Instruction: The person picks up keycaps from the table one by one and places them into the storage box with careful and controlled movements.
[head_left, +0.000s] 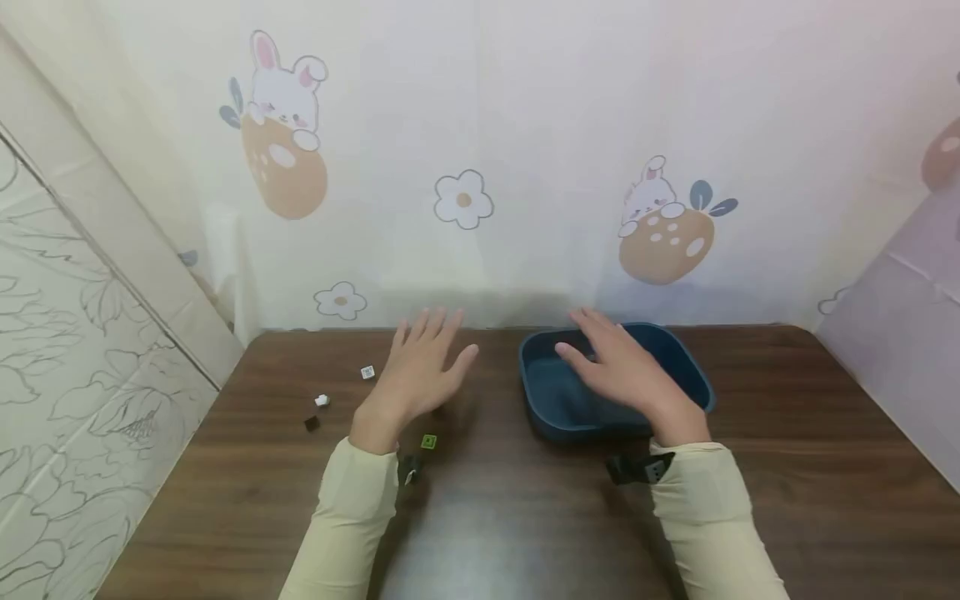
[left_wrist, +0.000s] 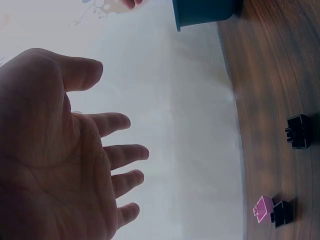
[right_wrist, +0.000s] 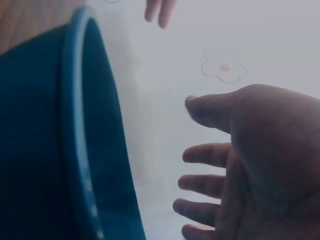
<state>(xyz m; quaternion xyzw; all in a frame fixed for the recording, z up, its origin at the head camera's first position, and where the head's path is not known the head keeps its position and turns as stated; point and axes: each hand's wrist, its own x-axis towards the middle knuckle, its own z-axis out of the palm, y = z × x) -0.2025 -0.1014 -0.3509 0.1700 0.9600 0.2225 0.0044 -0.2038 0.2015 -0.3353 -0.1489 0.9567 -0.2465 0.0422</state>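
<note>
My left hand [head_left: 416, 375] is held over the table with its fingers straight and spread, holding nothing. Close by its wrist lies a small green square piece [head_left: 428, 442]. To its left sit a white piece [head_left: 367, 372], another white piece [head_left: 322, 401] and a dark one [head_left: 312, 423]. In the left wrist view, a black block [left_wrist: 299, 131] with small knobs stands apart, while a pink block [left_wrist: 262, 209] lies beside another black block [left_wrist: 282, 214]. Over the blue plastic basin [head_left: 543, 421] hovers my right hand [head_left: 618, 367], fingers extended and nothing in them.
The dark wooden table [head_left: 517, 533] meets a pale wall covering [head_left: 525, 125] printed with rabbits and flowers at its back edge. At the left side hangs another floral sheet [head_left: 90, 400]. A dark strap [head_left: 637, 468] sits on the right wrist.
</note>
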